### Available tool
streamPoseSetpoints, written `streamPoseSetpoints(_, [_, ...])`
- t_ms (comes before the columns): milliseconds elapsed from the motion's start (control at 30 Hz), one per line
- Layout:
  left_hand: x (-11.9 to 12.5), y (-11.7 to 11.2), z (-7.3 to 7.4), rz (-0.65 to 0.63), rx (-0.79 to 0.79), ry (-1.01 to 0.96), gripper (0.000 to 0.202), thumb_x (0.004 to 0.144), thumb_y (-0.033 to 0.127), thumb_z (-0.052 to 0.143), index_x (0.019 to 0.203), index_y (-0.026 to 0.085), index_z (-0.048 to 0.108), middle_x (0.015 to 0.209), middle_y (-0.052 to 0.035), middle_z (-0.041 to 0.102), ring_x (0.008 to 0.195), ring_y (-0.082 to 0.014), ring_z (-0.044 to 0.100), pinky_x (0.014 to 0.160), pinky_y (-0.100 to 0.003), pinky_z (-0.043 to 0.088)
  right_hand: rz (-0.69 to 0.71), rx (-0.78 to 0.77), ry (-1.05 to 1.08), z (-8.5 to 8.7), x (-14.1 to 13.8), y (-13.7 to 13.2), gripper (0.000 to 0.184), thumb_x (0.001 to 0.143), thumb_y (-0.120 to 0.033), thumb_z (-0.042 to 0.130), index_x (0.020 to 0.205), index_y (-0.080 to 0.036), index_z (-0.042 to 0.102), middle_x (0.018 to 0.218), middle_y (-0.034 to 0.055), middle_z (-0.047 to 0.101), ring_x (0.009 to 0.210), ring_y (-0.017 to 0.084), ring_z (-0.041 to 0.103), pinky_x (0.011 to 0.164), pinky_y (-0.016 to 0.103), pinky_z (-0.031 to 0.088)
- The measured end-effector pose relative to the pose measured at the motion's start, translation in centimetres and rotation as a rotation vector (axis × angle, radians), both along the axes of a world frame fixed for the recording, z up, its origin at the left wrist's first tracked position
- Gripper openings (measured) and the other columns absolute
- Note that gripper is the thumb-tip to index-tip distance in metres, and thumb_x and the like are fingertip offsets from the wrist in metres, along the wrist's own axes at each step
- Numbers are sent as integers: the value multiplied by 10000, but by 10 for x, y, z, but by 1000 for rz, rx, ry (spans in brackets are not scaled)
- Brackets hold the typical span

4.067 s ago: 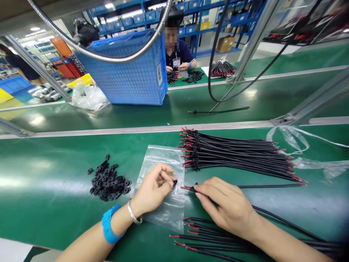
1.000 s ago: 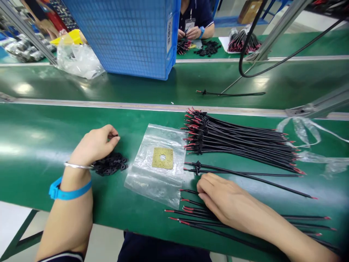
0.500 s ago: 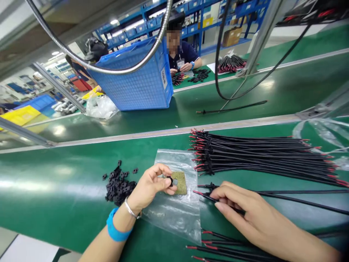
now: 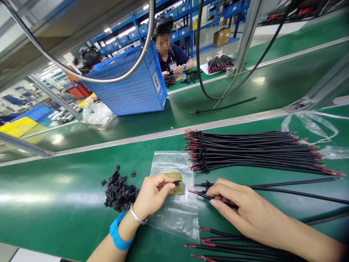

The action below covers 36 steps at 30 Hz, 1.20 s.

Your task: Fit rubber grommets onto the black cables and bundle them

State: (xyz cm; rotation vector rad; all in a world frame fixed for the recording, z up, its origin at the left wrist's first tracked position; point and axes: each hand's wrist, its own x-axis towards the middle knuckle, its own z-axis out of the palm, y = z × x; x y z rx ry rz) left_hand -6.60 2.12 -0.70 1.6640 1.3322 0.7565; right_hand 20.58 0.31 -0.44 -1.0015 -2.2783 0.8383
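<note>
My left hand (image 4: 153, 194) pinches a small black clip (image 4: 177, 182) over the yellow square pad (image 4: 176, 178) that lies on a clear plastic bag (image 4: 174, 209). My right hand (image 4: 237, 207) grips a thin black wire with a red tip (image 4: 200, 194), its end pointing at the clip. A pile of small black clips (image 4: 120, 189) lies just left of my left hand. A finished wire with a clip on it (image 4: 269, 185) rests beyond my right hand. Loose wires (image 4: 218, 247) lie below my right wrist.
A big bundle of black red-tipped wires (image 4: 259, 153) lies behind the hands. Farther back are a blue crate (image 4: 131, 87), a crumpled bag (image 4: 96, 112), a hanging black cable (image 4: 207, 72) and a person seated across the belt (image 4: 171, 58). Clear plastic wrap (image 4: 311, 123) sits at right.
My left hand went to the clip pile, took one clip and came back over the pad. My right hand picked a wire from the loose ones and brought its tip toward the clip.
</note>
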Motion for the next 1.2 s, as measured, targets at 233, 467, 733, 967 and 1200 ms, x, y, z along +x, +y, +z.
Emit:
streamPoseSetpoints(233, [7,-6,2,-299,557,652,118,891,264,598,866,219,704,904,-55,657,836,-202,562,727,-340,477,-1,23,28,-1,-1,-1,139,971,-218,428,946,-206,564,806,7,545,677,127,523,615,269,409])
streamPoseSetpoints(467, [21,-11,4,-146,209,214,86,888,210,543,811,177,562,1013,-77,658,915,-204,582,814,-372,462,-32,80,110,-2,-6,-5,117,952,-178,457,982,-204,567,787,3,538,626,111,512,557,249,401])
streamPoseSetpoints(733, [36,-20,4,80,-356,-543,268,877,362,624,771,166,475,1001,-78,706,677,-96,596,717,-271,452,-95,314,116,-14,-13,-10,146,938,-118,463,1019,-183,566,821,37,565,709,150,538,609,275,427])
streamPoseSetpoints(967, [35,-21,3,67,-299,-581,283,828,353,704,751,153,520,1019,-47,667,724,-81,583,745,-256,448,-109,353,79,-12,-11,-12,148,936,-122,478,1036,-186,567,834,35,575,720,154,551,612,278,431])
streamPoseSetpoints(1200, [41,-26,5,16,-317,-587,365,622,219,878,826,160,581,972,-52,698,833,-113,618,770,-233,478,-75,322,59,-9,-11,-16,159,950,-138,449,1005,-181,591,805,33,561,696,150,548,606,274,429])
